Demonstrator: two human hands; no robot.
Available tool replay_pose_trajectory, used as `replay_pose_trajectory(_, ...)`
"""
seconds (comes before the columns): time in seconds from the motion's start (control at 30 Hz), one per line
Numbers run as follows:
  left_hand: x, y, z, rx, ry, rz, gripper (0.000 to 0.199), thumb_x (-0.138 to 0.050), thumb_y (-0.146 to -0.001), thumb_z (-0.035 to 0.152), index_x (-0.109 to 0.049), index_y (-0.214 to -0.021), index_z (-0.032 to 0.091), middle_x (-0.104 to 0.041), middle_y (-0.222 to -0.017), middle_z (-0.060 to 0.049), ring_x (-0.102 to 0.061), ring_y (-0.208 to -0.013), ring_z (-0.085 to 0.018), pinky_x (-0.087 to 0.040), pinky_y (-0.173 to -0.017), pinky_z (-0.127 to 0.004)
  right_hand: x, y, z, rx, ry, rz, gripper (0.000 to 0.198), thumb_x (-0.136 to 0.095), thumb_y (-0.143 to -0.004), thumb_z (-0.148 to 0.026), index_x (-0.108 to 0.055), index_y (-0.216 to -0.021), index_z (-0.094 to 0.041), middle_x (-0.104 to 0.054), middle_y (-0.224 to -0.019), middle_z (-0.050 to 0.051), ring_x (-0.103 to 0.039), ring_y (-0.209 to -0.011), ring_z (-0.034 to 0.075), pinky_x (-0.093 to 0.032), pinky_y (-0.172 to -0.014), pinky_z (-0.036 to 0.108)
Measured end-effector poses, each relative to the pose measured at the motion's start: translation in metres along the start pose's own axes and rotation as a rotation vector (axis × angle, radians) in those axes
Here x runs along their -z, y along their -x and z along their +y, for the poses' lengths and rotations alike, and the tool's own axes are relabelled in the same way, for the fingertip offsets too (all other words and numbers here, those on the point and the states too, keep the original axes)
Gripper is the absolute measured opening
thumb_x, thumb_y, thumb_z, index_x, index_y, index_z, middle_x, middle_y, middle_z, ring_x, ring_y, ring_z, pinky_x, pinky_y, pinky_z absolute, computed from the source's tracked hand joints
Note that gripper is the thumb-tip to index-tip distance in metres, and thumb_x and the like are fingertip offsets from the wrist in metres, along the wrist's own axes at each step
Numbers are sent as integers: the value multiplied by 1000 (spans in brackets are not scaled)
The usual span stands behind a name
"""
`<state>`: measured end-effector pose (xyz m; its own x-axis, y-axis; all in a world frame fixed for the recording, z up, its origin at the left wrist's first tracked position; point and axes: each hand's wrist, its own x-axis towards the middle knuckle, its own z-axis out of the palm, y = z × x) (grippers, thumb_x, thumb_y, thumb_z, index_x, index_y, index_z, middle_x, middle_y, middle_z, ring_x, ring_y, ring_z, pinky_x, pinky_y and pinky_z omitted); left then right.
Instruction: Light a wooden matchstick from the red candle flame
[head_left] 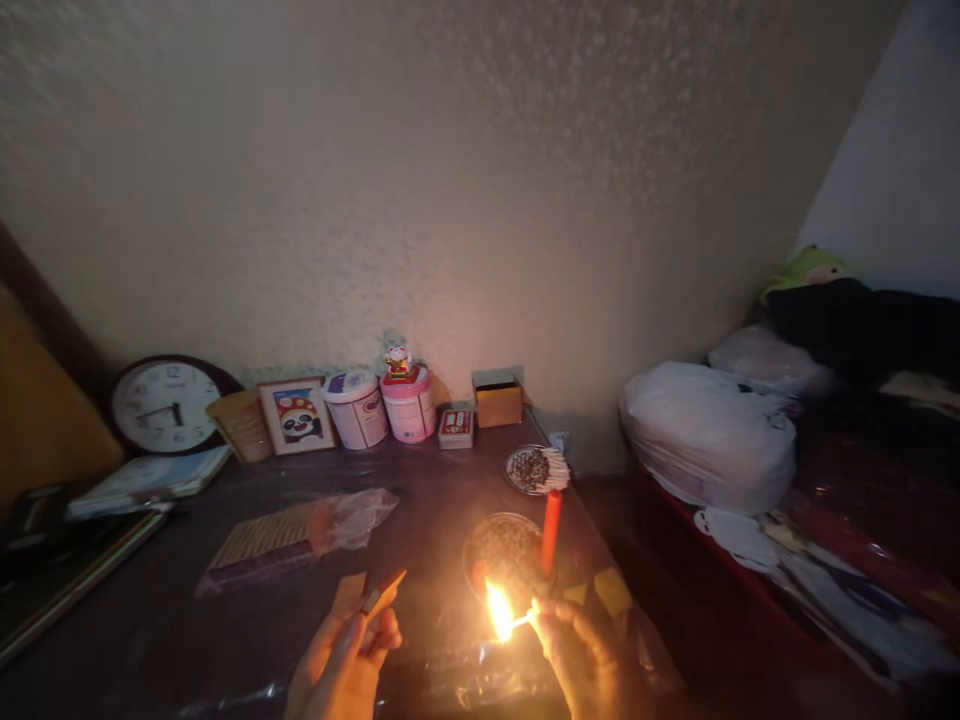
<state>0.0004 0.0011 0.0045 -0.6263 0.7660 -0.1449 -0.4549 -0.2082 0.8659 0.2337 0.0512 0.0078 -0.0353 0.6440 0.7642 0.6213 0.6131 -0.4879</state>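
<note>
Fig.: both hands low at the near table edge, seen from above. Right hand (581,650) reaches fwd w/ fingers pinched on a lit match (523,618); the flame (499,610) burns at the match's left end, left of the fingertips. Left hand (349,655) is raised palm-inward, thumb and fingers clasping a matchbox (382,592), tilted, just above the fingertips. Hands are apart, the flame between them, nearer the right.

Just beyond the flame: a round dish (504,552) w/ a red candle (551,530) upright at its right rim. Behind it, a smaller dish w/ a fan of matches (551,468).

Table (420,480) is dark, plastic-covered. Left of the hands lies a bagged bundle of sticks (289,535); bare tabletop between it and the round dish. Along the wall: clock (166,405), framed picture (298,415), two tubs (382,405), small boxes. Right table edge drops beside white bags (709,435).
</note>
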Motion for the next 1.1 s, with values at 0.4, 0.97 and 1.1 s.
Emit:
replay_pose_trajectory(0.4,6,-16,-2,138,42,-13,40,-89,-33,45,-72,-59,20,-70,-58,-8,-60,-55,-23,-52,-54,-36,0,-6,-1,-114,-270,-198,25,-52,-93,-39,-71,-85,-24,-73,-74,2,-70,-65,14,-57,-63,17)
replay_pose_trajectory(0.97,21,-20,-22,115,65,19,33,-88,-43,36,-70,-68,23,-73,-68,-6,-64,-62,-25,-55,-59,-38,-6,-3,10,38,-314,-256,15,-53,-93,-26,-67,-92,-21,-72,-81,3,-70,-75,13,-57,-70,17)
replay_pose_trajectory(1.1,18,-13,-17,122,113,15,38,-89,-45,41,-73,-74,21,-75,-74,-7,-65,-66,-23,-55,-61,-33,-8,-3,18,148,-241,-268,14,-52,-93,-23,-66,-94,-20,-73,-82,2,-71,-76,12,-58,-70,16)
